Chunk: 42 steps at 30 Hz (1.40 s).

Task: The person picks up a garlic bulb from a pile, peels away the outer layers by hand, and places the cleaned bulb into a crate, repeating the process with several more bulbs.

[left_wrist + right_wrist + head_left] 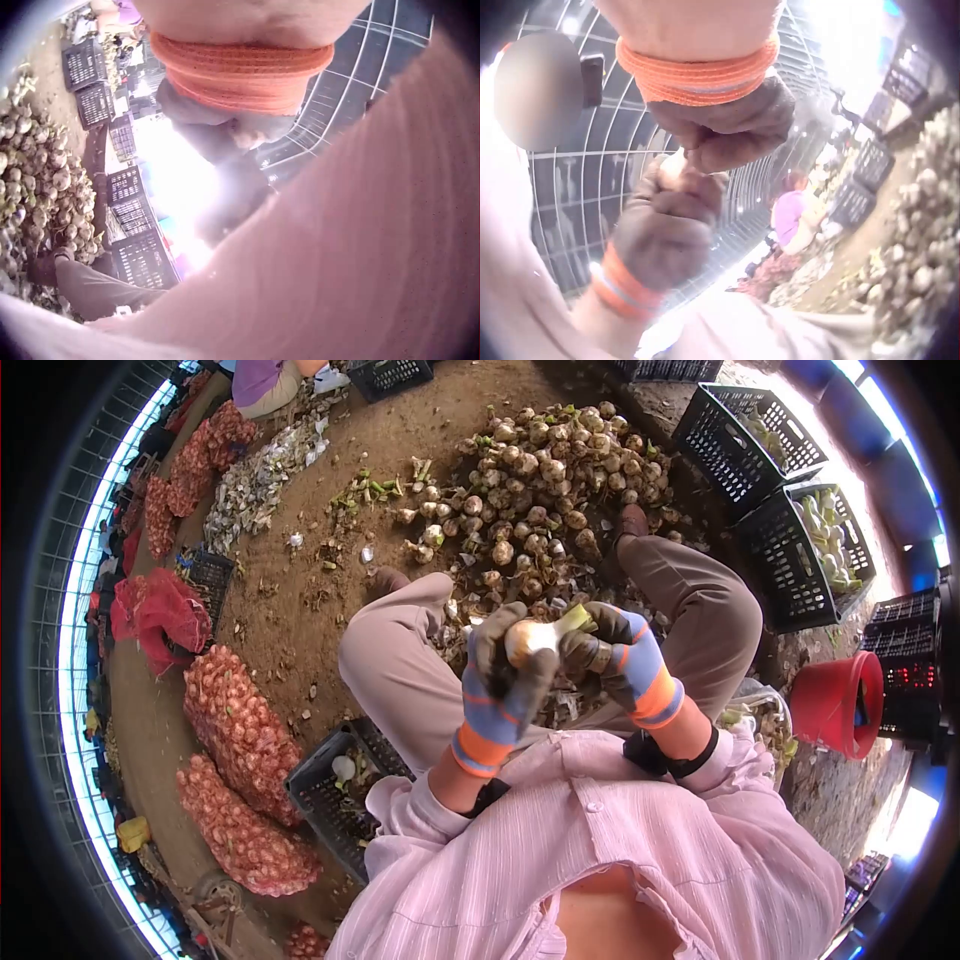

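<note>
A white garlic bulb (536, 640) with a short green stem is between my gloved hands, above my lap. My left hand (505, 672) grips it, fingers around its rounded end and thumb along its near side. At the stem end, my right hand (606, 651) has its fingers curled and pinches the bulb. In the right wrist view the left hand (671, 225) and right hand (731, 131) meet at the pale bulb (673, 166), mostly hidden by fingers. Glare washes out the left hand (225, 139) in the left wrist view.
A heap of untrimmed garlic (550, 470) lies beyond my feet. Black crates (775, 560) and a red bucket (835, 705) stand at right. At left are filled mesh sacks (235, 730), a red net (160, 620) and a crate (325, 790). Another person (265, 385) sits at far left.
</note>
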Each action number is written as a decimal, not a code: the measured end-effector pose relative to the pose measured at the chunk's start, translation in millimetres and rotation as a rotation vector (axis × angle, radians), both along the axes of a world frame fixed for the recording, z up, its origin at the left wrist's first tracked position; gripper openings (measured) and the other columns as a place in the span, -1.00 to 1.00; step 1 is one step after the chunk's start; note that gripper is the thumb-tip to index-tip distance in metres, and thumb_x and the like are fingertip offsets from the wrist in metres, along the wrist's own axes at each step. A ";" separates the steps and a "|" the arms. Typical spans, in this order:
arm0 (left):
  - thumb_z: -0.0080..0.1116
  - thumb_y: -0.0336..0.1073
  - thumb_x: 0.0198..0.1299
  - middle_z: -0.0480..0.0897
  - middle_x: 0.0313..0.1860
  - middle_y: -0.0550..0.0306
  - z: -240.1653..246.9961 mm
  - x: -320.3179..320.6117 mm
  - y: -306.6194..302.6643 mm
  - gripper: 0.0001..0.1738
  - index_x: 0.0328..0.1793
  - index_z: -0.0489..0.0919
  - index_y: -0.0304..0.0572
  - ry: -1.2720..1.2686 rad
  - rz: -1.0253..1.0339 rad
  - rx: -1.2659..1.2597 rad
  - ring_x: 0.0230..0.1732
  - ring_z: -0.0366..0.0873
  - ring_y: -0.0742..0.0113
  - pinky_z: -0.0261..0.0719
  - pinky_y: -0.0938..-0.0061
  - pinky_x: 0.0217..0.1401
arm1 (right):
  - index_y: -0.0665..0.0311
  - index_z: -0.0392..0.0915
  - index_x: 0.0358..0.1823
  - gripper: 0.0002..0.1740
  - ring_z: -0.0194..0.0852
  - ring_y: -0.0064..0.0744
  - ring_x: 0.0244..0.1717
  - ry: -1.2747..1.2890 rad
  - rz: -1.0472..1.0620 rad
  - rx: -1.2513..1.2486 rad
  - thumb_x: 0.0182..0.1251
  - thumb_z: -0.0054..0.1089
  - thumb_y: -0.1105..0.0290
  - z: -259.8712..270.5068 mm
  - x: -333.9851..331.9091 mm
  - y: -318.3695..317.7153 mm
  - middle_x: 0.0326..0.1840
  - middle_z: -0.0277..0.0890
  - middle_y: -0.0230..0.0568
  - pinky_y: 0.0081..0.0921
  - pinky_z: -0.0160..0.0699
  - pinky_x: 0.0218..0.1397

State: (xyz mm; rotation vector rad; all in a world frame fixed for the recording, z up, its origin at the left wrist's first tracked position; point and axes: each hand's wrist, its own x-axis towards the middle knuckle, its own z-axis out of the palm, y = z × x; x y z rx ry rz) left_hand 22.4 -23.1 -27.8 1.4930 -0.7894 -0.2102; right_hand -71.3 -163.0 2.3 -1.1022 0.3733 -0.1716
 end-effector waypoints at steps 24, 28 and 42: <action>0.06 0.06 0.21 0.53 -0.26 0.16 12.7 4.9 0.7 -0.45 0.12 0.37 -0.23 0.683 -0.094 0.030 -0.45 0.44 0.56 0.42 0.71 -0.46 | 0.26 0.46 -0.34 -0.78 0.49 -0.20 -0.37 -0.227 -0.034 -0.529 -0.02 0.30 0.51 -16.9 3.6 19.5 -0.30 0.45 -0.11 -0.37 0.50 -0.36; -0.22 0.50 0.07 0.63 -0.41 0.12 17.8 21.6 8.1 -0.13 -0.02 0.53 -0.20 1.053 -0.150 -0.185 -0.76 0.35 0.52 0.21 0.79 -0.77 | 0.32 0.48 -0.23 -0.81 0.48 -0.50 -0.38 0.115 0.000 0.230 0.16 0.21 0.42 -55.3 -13.6 -21.9 -0.27 0.50 -0.26 -0.53 0.54 -0.34; -0.23 0.12 0.35 0.55 -0.14 0.08 8.8 23.4 23.5 -0.41 0.05 0.45 -0.33 0.569 -0.185 0.069 -0.16 0.50 0.38 0.47 0.51 -0.06 | 0.34 0.44 -0.09 -0.70 0.57 -0.46 -0.22 -0.203 0.003 0.023 0.14 0.26 0.56 -17.3 11.5 36.2 -0.18 0.56 -0.23 -0.52 0.58 -0.22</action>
